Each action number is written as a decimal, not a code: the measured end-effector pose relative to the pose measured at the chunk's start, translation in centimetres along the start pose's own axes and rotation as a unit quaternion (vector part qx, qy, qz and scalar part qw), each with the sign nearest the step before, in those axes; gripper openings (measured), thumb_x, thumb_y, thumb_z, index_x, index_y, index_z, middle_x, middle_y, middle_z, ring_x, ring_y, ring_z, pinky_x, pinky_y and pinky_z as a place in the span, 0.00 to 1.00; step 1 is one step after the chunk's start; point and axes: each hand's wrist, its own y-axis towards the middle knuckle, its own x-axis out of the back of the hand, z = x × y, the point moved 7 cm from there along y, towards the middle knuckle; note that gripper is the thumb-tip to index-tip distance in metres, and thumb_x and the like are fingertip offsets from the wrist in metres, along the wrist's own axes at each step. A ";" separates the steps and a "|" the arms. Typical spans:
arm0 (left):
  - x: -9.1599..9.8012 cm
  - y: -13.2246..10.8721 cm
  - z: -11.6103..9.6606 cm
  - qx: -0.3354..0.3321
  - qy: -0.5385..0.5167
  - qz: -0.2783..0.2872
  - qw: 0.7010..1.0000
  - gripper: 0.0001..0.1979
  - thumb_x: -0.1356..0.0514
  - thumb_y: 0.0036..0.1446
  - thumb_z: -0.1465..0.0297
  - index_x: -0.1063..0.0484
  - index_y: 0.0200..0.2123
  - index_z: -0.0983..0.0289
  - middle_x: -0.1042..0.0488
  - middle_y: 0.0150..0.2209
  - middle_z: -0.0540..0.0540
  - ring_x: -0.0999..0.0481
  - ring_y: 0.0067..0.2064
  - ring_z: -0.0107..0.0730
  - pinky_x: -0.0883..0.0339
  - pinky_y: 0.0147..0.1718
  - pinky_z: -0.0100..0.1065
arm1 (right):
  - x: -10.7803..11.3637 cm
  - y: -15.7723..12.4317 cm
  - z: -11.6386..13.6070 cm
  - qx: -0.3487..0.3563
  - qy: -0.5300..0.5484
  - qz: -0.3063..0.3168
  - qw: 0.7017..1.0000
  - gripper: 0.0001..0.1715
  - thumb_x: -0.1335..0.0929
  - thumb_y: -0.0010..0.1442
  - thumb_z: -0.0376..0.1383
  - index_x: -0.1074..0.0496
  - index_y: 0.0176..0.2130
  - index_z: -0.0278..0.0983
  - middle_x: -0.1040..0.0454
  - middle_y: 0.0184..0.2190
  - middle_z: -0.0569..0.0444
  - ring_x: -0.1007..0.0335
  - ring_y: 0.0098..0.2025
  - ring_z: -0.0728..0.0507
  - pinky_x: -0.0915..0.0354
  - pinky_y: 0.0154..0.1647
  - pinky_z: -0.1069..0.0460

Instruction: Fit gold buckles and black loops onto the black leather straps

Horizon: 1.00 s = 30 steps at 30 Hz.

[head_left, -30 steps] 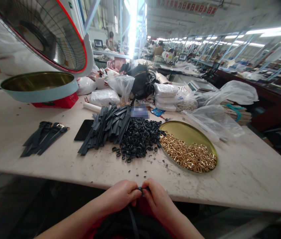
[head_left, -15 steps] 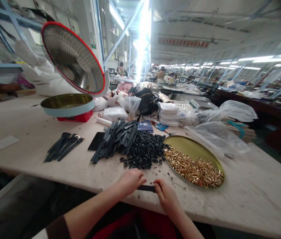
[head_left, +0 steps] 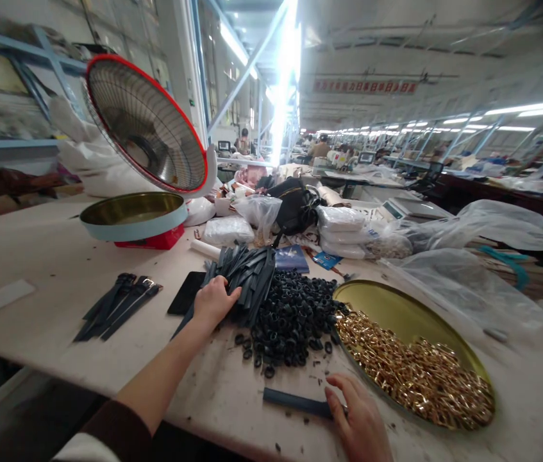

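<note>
My left hand (head_left: 212,301) reaches forward onto the heap of dark strap pieces (head_left: 247,273), fingers curled over the lower end of the heap. My right hand (head_left: 358,420) rests near the table's front edge, fingers pinching one end of a single dark strap (head_left: 295,402) that lies flat on the table. Between the hands sits a mound of small black loops (head_left: 295,314). A round gold tray (head_left: 399,312) holding many gold buckles (head_left: 425,378) lies just beyond my right hand.
A bundle of finished straps (head_left: 120,305) lies at left beside a black card (head_left: 185,292). Behind stand a red-rimmed dish heater (head_left: 146,125), a shallow tin (head_left: 131,218) on a red box, plastic bags (head_left: 473,256) and a black bag (head_left: 295,202).
Both hands were together at the table edge working one strap. Now the strap lies on the table under my right hand, and my left hand has gone out to the strap heap.
</note>
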 end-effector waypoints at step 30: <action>6.2 -14.1 -4.9 -0.059 -0.479 0.120 0.867 0.07 0.44 0.47 0.66 0.36 0.27 0.63 0.37 0.21 0.45 0.36 0.24 0.24 0.41 0.24 0.25 | 5.8 -0.2 8.8 0.007 0.074 -0.042 0.996 0.21 0.36 0.55 0.40 0.37 0.49 0.40 0.36 0.48 0.44 0.35 0.44 0.39 0.37 0.43 0.45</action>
